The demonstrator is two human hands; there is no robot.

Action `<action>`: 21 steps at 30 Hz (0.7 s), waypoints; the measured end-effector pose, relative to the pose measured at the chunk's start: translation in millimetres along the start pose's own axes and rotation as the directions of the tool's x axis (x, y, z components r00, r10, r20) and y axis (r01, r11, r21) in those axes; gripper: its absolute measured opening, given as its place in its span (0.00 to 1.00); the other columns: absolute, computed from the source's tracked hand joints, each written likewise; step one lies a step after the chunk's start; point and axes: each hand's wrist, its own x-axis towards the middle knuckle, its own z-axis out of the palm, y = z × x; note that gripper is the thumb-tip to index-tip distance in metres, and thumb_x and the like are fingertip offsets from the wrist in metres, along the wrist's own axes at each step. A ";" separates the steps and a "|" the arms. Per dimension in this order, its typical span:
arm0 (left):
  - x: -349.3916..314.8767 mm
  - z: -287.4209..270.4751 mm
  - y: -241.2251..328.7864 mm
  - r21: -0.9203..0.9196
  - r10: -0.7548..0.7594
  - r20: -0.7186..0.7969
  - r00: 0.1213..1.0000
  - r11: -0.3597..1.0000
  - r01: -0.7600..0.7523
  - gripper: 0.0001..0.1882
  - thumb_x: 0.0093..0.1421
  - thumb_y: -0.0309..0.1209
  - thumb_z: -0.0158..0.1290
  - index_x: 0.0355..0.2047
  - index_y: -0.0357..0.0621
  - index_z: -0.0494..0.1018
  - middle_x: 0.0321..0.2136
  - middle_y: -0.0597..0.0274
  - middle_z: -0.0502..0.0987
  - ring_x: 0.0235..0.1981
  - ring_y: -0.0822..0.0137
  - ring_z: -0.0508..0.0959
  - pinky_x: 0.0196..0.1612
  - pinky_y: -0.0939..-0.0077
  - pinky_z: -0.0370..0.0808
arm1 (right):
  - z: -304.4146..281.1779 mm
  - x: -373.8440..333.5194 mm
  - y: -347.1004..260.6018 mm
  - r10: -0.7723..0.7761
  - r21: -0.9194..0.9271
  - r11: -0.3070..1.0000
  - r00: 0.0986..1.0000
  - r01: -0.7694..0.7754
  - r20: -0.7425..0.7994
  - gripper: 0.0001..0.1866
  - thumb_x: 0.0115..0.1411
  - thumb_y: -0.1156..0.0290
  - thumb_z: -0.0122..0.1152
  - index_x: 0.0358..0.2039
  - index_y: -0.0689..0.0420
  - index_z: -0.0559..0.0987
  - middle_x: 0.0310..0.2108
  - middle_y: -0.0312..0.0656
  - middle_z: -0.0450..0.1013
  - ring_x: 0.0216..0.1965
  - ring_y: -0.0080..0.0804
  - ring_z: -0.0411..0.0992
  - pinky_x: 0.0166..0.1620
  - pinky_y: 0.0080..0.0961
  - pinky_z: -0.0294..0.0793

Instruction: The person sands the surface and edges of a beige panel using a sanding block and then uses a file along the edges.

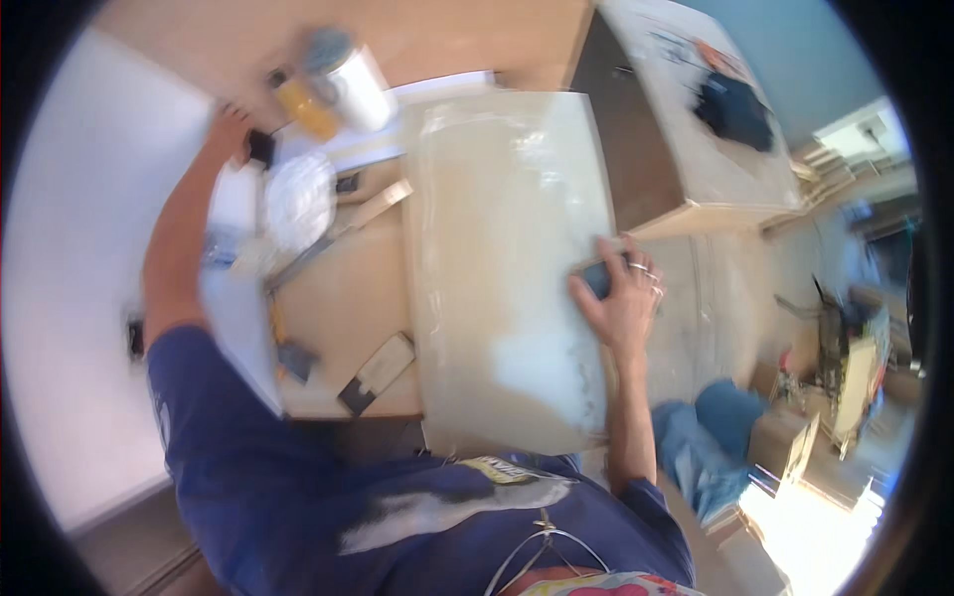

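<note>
A large pale panel [497, 288] with a glossy, film-like surface lies in front of me, reaching almost to my body. At its right edge my right hand [628, 298], with rings on it, is closed over a small dark block [594, 279] pressed against the panel. My left arm stretches to the far left along the white wall. There my left hand [235, 131] is beside a small dark object [261, 148]; blur hides its fingers and whether it grips that object. Close by stand a yellow bottle [304, 107] and a white container with a blue-grey top [358, 84].
Left of the panel, a wooden surface [343, 308] carries a round clear-wrapped roll [300, 202], a flat wooden strip [383, 204] and a beige-and-dark tool [378, 373]. Back right, an open wooden box [686, 129] bears a black cloth-like item [733, 109]. Blue bags [706, 437] lie at right.
</note>
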 end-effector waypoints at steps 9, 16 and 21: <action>115.6 39.2 -7.3 -0.046 0.117 0.088 0.989 0.993 -0.113 0.42 0.37 0.41 0.72 0.55 0.48 0.74 0.64 0.54 0.73 0.69 0.50 0.65 0.75 0.51 0.54 | 6.1 -5.2 11.7 0.009 0.061 0.998 0.999 -0.006 -0.041 0.36 0.51 0.43 0.72 0.61 0.39 0.79 0.66 0.46 0.66 0.63 0.57 0.64 0.61 0.60 0.64; 119.1 15.6 -18.7 0.016 0.104 0.125 0.987 0.994 -0.106 0.49 0.35 0.46 0.74 0.60 0.46 0.71 0.65 0.53 0.72 0.71 0.50 0.64 0.76 0.50 0.53 | 1.2 -13.6 6.4 0.021 0.077 0.997 0.999 -0.018 -0.033 0.36 0.52 0.43 0.71 0.61 0.39 0.79 0.67 0.46 0.64 0.64 0.56 0.62 0.63 0.59 0.64; 99.7 42.7 -16.0 -0.001 0.119 0.135 0.984 0.993 -0.120 0.54 0.34 0.49 0.75 0.63 0.44 0.69 0.66 0.53 0.71 0.71 0.50 0.63 0.77 0.50 0.52 | 4.5 -6.6 9.1 0.004 0.078 0.997 1.000 -0.001 -0.030 0.35 0.52 0.44 0.72 0.60 0.39 0.79 0.67 0.46 0.65 0.64 0.56 0.63 0.64 0.59 0.63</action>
